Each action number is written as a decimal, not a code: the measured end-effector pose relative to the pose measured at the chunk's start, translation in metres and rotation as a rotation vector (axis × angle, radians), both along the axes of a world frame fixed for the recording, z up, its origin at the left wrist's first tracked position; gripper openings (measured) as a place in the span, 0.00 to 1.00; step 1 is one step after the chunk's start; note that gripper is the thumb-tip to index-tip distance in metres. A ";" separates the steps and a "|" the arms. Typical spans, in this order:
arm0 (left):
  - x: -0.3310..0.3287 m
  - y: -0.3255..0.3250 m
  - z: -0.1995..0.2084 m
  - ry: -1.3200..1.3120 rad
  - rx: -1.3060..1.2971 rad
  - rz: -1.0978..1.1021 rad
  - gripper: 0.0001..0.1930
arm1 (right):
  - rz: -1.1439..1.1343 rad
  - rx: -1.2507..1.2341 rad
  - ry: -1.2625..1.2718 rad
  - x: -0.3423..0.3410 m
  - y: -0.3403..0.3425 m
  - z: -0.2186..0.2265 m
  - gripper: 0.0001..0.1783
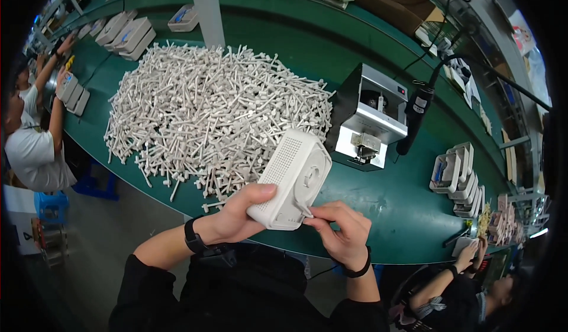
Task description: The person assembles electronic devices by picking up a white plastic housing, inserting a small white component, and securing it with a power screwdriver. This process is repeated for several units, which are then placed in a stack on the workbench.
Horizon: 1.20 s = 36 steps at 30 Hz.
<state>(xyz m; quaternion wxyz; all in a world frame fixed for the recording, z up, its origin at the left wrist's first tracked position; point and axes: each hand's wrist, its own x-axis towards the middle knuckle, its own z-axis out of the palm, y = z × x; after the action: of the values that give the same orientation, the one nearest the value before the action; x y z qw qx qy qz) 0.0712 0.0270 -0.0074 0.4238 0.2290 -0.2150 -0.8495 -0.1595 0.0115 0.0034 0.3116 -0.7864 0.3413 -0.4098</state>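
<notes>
My left hand (245, 208) grips a white plastic housing (284, 172) by its lower left side, thumb on the perforated face. The housing is tilted, and its side with a round recess faces right. At the lower end of that side, my right hand (343, 228) pinches a small white stick-like plastic part (305, 210) between thumb and fingertips. The part touches or nearly touches the housing; its far end reaches toward the round recess. Behind the housing lies a large heap of white stick-like plastic parts (213, 113), spread over the green table (378, 214).
A black and silver bench machine (373, 119) stands right of the heap, beside a black power screwdriver (419, 110). Stacked white housings (455, 172) sit at the right, with more housings (133, 33) at the far left. Co-workers (35, 149) sit at the left and another person (455, 290) at the lower right.
</notes>
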 end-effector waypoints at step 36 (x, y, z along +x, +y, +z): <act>-0.067 0.028 -0.039 -1.242 -1.264 0.089 0.59 | -0.466 0.143 0.137 -0.121 -0.177 0.029 0.24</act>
<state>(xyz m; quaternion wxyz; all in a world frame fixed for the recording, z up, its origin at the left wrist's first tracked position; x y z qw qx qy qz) 0.0044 0.0548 -0.0461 0.3106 0.3801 -0.8261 -0.2770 -0.2809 -0.1656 0.0322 0.2398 -0.6884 0.5619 -0.3909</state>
